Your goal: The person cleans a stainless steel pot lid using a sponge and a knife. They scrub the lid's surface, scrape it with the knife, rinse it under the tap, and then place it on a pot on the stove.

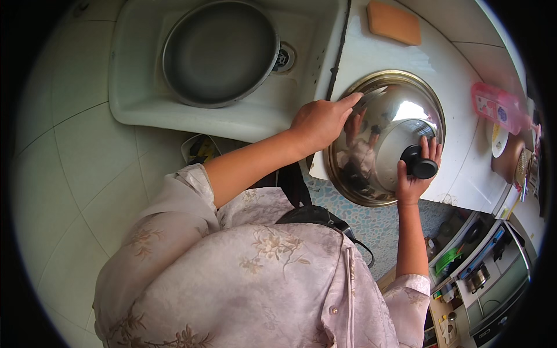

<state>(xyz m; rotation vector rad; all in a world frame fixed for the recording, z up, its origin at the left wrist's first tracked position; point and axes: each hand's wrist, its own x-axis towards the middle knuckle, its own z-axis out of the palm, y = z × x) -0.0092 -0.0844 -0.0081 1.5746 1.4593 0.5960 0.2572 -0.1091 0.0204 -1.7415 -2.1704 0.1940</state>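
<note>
Before me, a domed stainless steel pan lid point(387, 113) with a gold-toned rim overlaps the white countertop and its front edge. My left hand point(320, 124) is at the lid's left rim, one finger stretched onto the shiny dome. My right hand point(415, 187) is around the black lid knob point(421, 166), thumb to its left and fingers on the far side. The dome mirrors my hands and upper body. To the left, a dark round pan point(219, 52) rests in the pale sink point(139, 87); the inside of the pan faces up.
An orange sponge-like block point(394, 24) lies at the back of the countertop point(461, 165). The sink drain point(284, 58) shows beside the pan. At right are a pink plastic container point(496, 106) and a brown pot point(507, 158). A metal pot point(478, 278) stands on the far stove.
</note>
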